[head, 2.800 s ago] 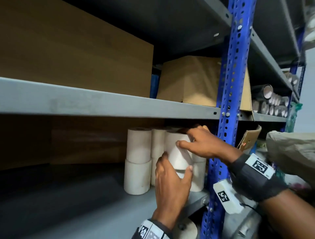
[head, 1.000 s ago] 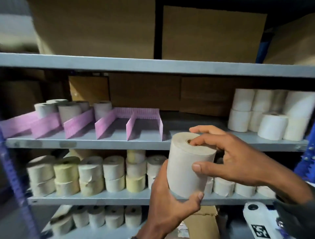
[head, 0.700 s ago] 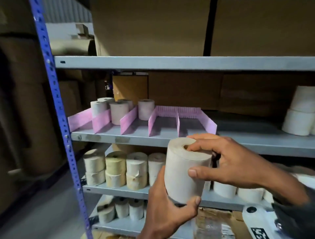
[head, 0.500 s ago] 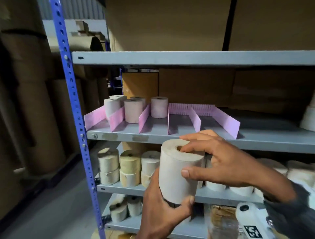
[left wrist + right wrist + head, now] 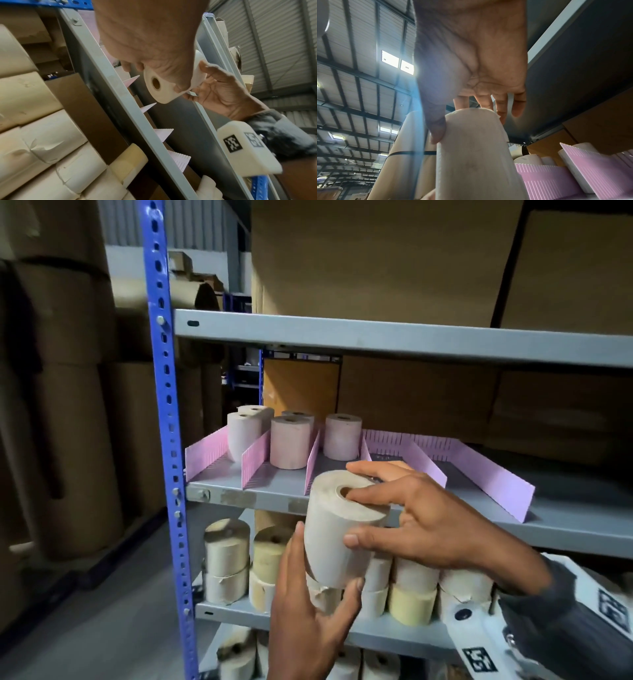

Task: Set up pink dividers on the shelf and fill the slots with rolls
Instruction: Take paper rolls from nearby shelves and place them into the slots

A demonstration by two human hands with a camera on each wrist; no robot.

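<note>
1. Right now I am holding one roll in both hands: the left hand is cupping its base, the right hand is gripping its top rim.
2. It is hovering just before the shelf, below the pink dividers.
3. I am judging the filling step underway; next I am needing to lift it into an open slot right of the three filled ones.

Warehouse: steel racking, stacked cartons.

Both hands, left hand and right hand, hold a white roll just beside the shelf edge, above pink dividers.
</note>
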